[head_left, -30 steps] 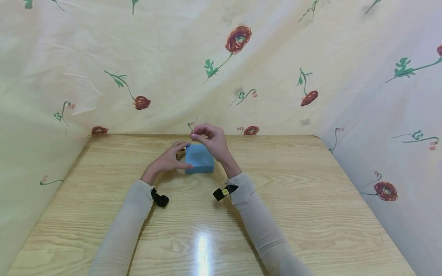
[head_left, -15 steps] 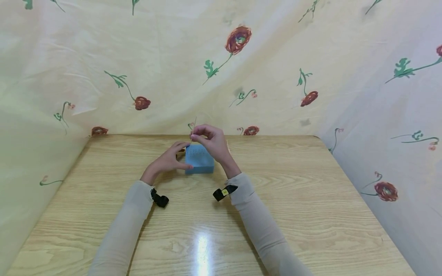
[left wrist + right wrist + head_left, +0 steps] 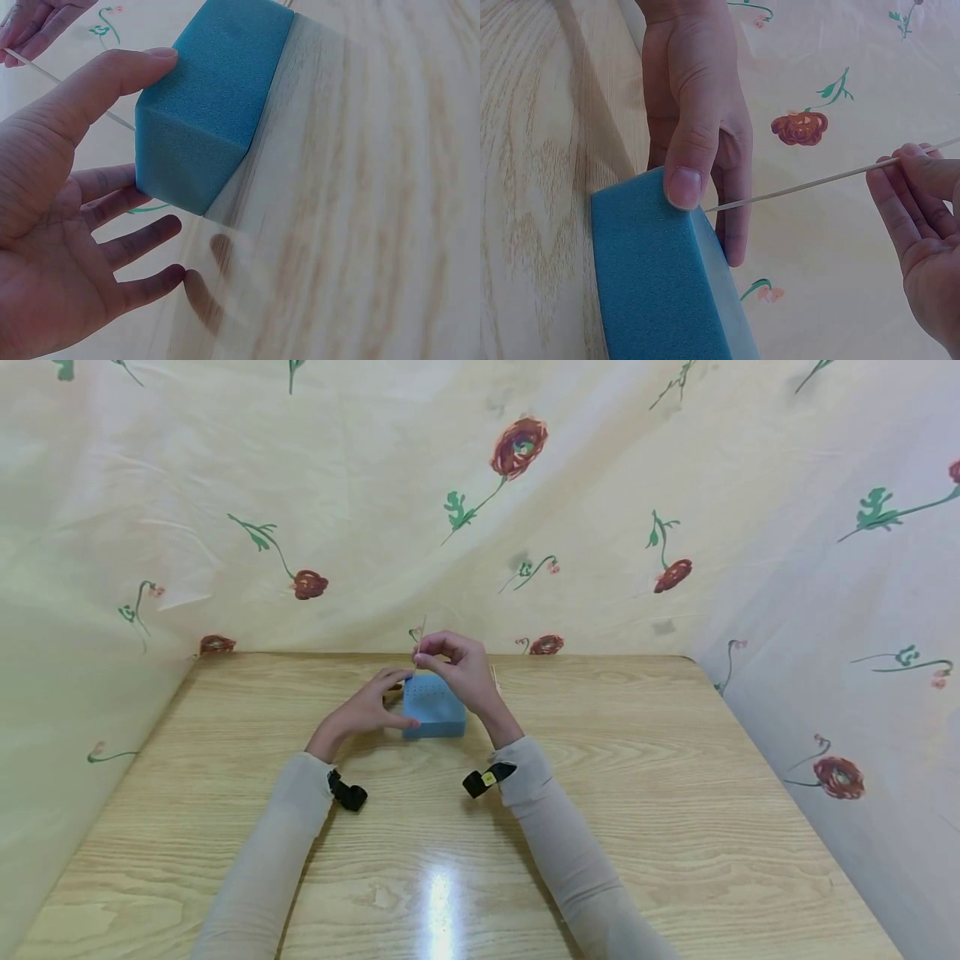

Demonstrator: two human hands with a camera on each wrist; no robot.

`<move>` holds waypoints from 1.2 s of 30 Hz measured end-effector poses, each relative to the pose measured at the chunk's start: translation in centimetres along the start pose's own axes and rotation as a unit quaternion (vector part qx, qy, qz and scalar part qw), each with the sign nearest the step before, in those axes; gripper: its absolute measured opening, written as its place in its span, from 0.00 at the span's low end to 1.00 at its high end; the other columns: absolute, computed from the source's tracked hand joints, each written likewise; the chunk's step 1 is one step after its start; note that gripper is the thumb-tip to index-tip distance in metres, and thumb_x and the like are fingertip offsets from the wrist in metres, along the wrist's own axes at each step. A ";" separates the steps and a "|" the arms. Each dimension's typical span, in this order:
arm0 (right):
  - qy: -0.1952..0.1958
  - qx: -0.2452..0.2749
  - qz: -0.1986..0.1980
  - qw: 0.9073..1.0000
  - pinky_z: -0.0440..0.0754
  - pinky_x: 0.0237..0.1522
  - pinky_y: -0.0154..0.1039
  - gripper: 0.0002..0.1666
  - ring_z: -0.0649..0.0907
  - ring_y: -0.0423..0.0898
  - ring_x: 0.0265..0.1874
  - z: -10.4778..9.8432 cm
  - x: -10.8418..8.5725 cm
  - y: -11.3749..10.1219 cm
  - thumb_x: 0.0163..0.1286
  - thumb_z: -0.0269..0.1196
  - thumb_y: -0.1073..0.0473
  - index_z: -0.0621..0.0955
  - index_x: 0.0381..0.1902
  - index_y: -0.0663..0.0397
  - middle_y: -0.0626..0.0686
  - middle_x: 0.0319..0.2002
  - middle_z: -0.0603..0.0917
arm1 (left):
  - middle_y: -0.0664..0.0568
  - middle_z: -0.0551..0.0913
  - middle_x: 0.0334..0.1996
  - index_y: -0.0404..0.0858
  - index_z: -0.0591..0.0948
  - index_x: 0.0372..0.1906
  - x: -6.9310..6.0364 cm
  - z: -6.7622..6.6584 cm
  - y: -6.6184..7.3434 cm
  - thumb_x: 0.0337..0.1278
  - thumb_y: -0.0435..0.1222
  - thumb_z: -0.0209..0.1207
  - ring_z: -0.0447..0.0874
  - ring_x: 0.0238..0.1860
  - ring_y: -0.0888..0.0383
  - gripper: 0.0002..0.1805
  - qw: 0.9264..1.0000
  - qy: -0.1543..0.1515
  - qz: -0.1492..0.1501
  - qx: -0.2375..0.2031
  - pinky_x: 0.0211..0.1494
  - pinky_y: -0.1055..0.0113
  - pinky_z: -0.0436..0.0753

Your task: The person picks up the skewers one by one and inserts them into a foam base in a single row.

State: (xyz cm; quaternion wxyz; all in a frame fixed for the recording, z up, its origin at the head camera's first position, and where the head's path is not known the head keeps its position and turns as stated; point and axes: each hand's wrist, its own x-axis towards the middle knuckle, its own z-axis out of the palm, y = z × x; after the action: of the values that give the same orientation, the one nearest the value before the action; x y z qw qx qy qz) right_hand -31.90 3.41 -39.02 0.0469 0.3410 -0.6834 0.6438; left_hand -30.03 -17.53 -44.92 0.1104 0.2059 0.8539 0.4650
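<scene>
A blue foam block (image 3: 435, 706) with rows of small holes in its top lies on the table. My left hand (image 3: 367, 706) grips its left side, thumb on the near face and fingers at the far one; the left wrist view shows the thumb on the block (image 3: 217, 75). Above the block's far left corner, my right hand (image 3: 465, 672) pinches a thin pale stick (image 3: 421, 639) between thumb and fingers. In the right wrist view the stick (image 3: 802, 187) slants down to the block's top (image 3: 724, 285) beside the left thumb; whether its tip is inside a hole cannot be told.
Thin pale sticks (image 3: 494, 676) show just right of the right hand, partly hidden behind it. The wooden table (image 3: 637, 760) ends at a flower-printed cloth (image 3: 360, 485) hanging behind and at both sides. Black straps with small devices are on both wrists.
The stick and my right fingertips have come down slightly toward the block's far left corner. My left hand and the block have not visibly moved.
</scene>
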 end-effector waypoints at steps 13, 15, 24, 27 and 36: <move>-0.002 -0.006 -0.005 1.000 0.89 0.48 0.40 0.06 0.86 0.40 0.39 0.1 0.0 -0.1 0.70 0.64 0.72 0.84 0.43 0.71 0.67 0.42 0.85 | 0.40 0.52 0.79 0.38 0.57 0.81 0.0 0.1 -0.1 0.57 0.39 0.73 0.58 0.77 0.37 0.51 1.000 0.001 0.002 0.000 0.77 0.39 0.62; -0.002 -0.006 -0.004 1.000 0.89 0.48 0.40 0.06 0.86 0.39 0.38 0.1 0.0 -0.2 0.70 0.64 0.72 0.84 0.43 0.71 0.67 0.42 0.85 | 0.40 0.52 0.79 0.38 0.57 0.81 0.0 0.1 -0.1 0.57 0.39 0.73 0.58 0.77 0.37 0.51 1.000 0.001 0.001 -0.001 0.77 0.39 0.62; -0.003 -0.007 -0.003 1.000 0.89 0.48 0.39 0.06 0.86 0.39 0.38 0.1 0.0 -0.3 0.70 0.64 0.72 0.84 0.43 0.72 0.67 0.42 0.85 | 0.40 0.52 0.79 0.39 0.57 0.81 0.0 0.1 -0.1 0.57 0.39 0.73 0.57 0.77 0.37 0.51 1.000 -0.001 0.004 -0.007 0.78 0.39 0.62; -0.003 -0.005 -0.003 1.000 0.89 0.48 0.39 0.06 0.86 0.39 0.38 0.1 -0.1 -0.3 0.70 0.64 0.73 0.83 0.43 0.72 0.67 0.42 0.85 | 0.40 0.53 0.79 0.39 0.57 0.81 0.0 0.1 -0.1 0.57 0.40 0.73 0.58 0.77 0.36 0.51 1.000 -0.001 0.003 -0.006 0.77 0.39 0.62; -0.005 -0.006 0.000 1.000 0.89 0.47 0.39 0.07 0.86 0.39 0.38 0.2 -0.1 -0.2 0.70 0.64 0.72 0.84 0.44 0.72 0.67 0.42 0.85 | 0.41 0.53 0.79 0.40 0.58 0.81 -0.1 0.1 -0.2 0.57 0.40 0.73 0.57 0.77 0.36 0.51 1.000 -0.001 0.003 -0.008 0.77 0.38 0.62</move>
State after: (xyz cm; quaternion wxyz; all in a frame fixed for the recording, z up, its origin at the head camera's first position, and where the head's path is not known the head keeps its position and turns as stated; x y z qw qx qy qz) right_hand -31.67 3.27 -38.91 0.0455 0.3436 -0.6874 0.6382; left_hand -29.99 -17.58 -45.09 0.1112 0.2080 0.8494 0.4722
